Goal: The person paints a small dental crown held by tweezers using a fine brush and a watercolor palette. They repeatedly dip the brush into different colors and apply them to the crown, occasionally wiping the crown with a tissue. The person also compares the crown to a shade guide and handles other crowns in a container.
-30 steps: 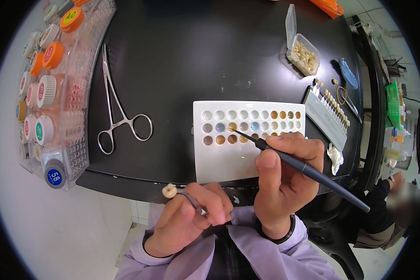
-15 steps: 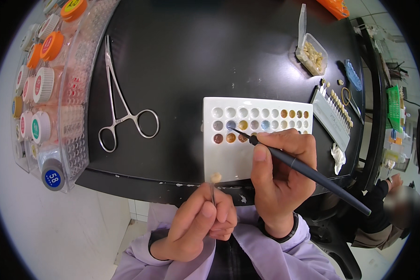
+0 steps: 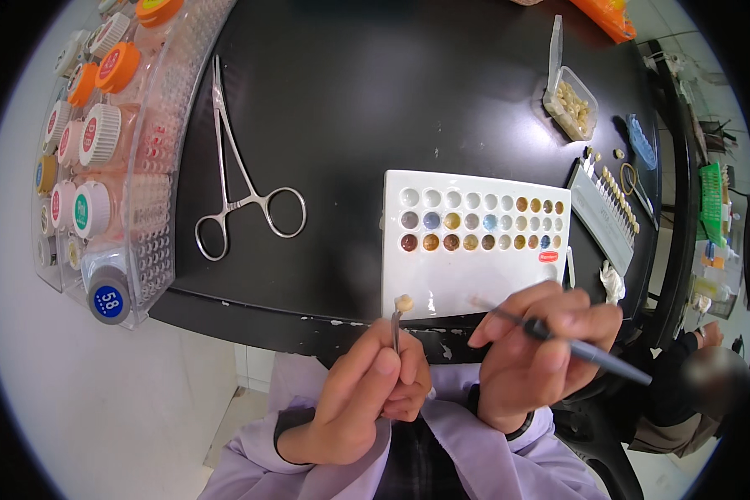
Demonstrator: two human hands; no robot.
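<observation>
My left hand (image 3: 362,392), at the palette's near edge, is closed around thin metal tweezers (image 3: 397,329). A small cream tooth crown (image 3: 404,303) sits at their tip. Their lower part is hidden in my fingers. To the right, my right hand (image 3: 550,354) grips a fine paintbrush (image 3: 587,352) with a dark handle; its tip is smeared by motion and lies over the palette's lower part. The white porcelain palette (image 3: 442,279) has rows of round wells with brown, ochre, grey and blue colours in several of them.
Metal locking forceps (image 3: 237,204) lie on the black table (image 3: 333,108). Left stands a clear rack (image 3: 154,242) of capped jars. At right are an open box (image 3: 590,129) of tooth-like pieces, a shade guide (image 3: 602,218) and a crumpled tissue (image 3: 612,283). Another person (image 3: 683,392) sits beyond.
My right hand has drawn the brush out of the wells, down and to the right, towards the crown. My left hand still holds the crown in the tweezers. The whole view has shifted slightly.
</observation>
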